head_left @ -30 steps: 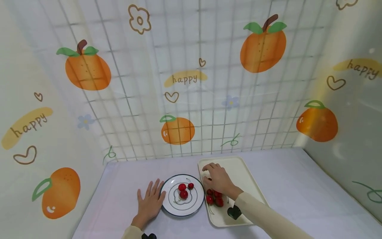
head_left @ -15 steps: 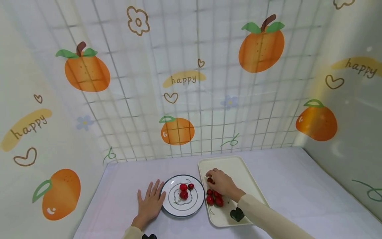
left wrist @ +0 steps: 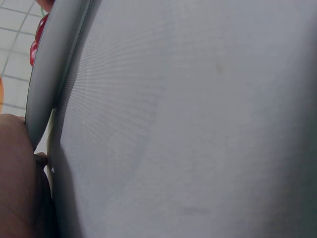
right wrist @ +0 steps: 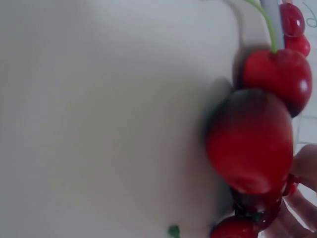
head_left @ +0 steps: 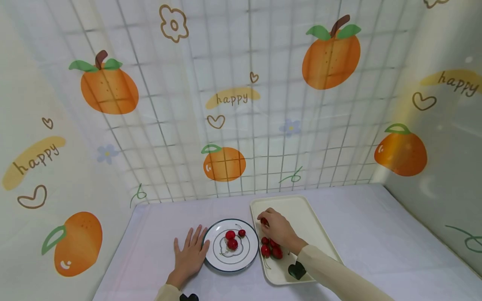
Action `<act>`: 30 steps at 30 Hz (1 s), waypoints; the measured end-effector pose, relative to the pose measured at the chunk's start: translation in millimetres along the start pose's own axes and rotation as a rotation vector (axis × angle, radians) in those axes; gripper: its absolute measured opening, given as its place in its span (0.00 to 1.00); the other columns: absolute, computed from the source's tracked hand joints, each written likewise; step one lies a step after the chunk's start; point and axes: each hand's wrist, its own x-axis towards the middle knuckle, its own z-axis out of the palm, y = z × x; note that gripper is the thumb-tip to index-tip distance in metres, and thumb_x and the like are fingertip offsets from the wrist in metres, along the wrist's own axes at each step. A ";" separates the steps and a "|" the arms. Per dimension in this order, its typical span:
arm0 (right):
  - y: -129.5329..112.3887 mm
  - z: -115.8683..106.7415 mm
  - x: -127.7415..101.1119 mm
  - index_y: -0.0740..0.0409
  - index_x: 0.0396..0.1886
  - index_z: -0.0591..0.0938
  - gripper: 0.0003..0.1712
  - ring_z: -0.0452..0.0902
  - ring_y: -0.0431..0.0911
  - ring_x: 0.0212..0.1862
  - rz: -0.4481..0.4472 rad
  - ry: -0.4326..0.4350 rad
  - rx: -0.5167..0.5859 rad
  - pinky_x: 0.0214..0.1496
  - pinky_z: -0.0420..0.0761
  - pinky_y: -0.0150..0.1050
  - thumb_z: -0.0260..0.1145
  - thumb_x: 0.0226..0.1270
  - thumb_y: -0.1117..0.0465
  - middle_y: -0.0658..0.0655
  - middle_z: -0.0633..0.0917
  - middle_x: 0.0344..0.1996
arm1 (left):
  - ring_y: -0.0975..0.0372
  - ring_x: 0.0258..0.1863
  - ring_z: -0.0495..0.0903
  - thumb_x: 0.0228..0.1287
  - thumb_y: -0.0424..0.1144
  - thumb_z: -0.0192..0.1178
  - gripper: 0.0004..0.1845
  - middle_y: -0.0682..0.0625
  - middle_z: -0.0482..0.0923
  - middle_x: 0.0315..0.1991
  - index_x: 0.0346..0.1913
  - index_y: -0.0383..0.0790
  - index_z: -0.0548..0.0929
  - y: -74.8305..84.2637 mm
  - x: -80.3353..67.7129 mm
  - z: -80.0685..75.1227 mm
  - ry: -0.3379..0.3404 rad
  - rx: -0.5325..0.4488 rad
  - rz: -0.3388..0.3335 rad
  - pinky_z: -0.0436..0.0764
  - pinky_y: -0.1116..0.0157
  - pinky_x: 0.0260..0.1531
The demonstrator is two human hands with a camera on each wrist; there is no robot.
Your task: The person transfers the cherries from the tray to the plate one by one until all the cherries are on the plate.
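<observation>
My right hand (head_left: 263, 218) is over the left side of a cream tray (head_left: 305, 215) and pinches a red cherry (head_left: 265, 222) in its fingertips. Under the wrist, several more cherries (head_left: 270, 249) lie on the tray; the right wrist view shows them large (right wrist: 250, 141) on the tray floor (right wrist: 99, 99). My left hand (head_left: 190, 251) lies flat and open on the table, its fingers against the left rim of a white plate (head_left: 211, 261) with a dark edge. Three cherries (head_left: 232, 240) sit on the plate. The left wrist view shows the plate's rim (left wrist: 49, 84) from the side.
A pale lilac cloth (head_left: 376, 242) covers the table; it fills the left wrist view (left wrist: 198, 124). Walls printed with oranges and a grid (head_left: 226, 125) close in the back, left and right sides. A black wrist strap (head_left: 296, 269) hangs over the tray's near end.
My right hand's fingers, spread at the tray's far-left part, have curled and closed on one cherry. My left hand and the plate have not moved.
</observation>
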 end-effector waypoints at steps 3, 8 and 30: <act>-2.2 -0.9 1.5 0.57 0.46 0.87 0.10 0.82 0.45 0.43 -0.024 0.040 0.016 0.52 0.87 0.45 0.71 0.65 0.67 0.56 0.84 0.47 | 0.47 0.85 0.47 0.81 0.60 0.38 0.33 0.50 0.55 0.84 0.81 0.50 0.61 -1.6 1.6 1.3 0.016 -0.001 0.004 0.31 0.30 0.77; -6.5 -0.9 4.3 0.56 0.48 0.87 0.13 0.83 0.46 0.47 -0.044 0.056 0.008 0.56 0.87 0.46 0.72 0.64 0.67 0.55 0.84 0.49 | 0.48 0.85 0.47 0.81 0.61 0.38 0.33 0.51 0.54 0.84 0.81 0.51 0.60 -2.9 2.0 2.2 0.017 0.016 0.000 0.31 0.30 0.77; -26.1 13.2 4.6 0.55 0.47 0.88 0.14 0.82 0.50 0.48 -0.126 -0.023 0.012 0.57 0.85 0.51 0.75 0.61 0.69 0.56 0.89 0.47 | 0.49 0.86 0.44 0.81 0.62 0.37 0.33 0.54 0.51 0.85 0.81 0.54 0.59 -8.3 6.3 12.0 -0.003 0.036 -0.026 0.30 0.31 0.77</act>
